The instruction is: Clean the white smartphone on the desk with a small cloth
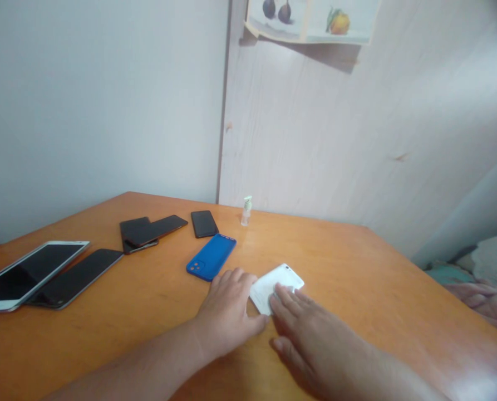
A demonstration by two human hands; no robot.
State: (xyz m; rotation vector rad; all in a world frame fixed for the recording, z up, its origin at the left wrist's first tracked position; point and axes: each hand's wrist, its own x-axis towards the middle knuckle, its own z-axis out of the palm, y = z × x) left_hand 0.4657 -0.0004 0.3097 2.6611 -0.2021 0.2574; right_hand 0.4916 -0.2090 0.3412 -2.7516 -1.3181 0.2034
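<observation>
A white phone lies on the wooden table with its back up, its camera at the far corner. My left hand is closed on the phone's left side, fingers at the far edge and thumb at the near corner. Over the phone's right part rests my right hand, fingers stretched flat on the back and thumb apart. A pale patch shows at its fingertips; whether it is a thin wipe or the phone itself I cannot tell. Just beyond my left hand lies a blue phone case, touching or nearly touching my fingertips.
A small clear pump bottle stands near the table's back edge. Behind the case lies a black phone. Further left, one dark phone overlaps another. A white tablet overlaps a large black phone at the left.
</observation>
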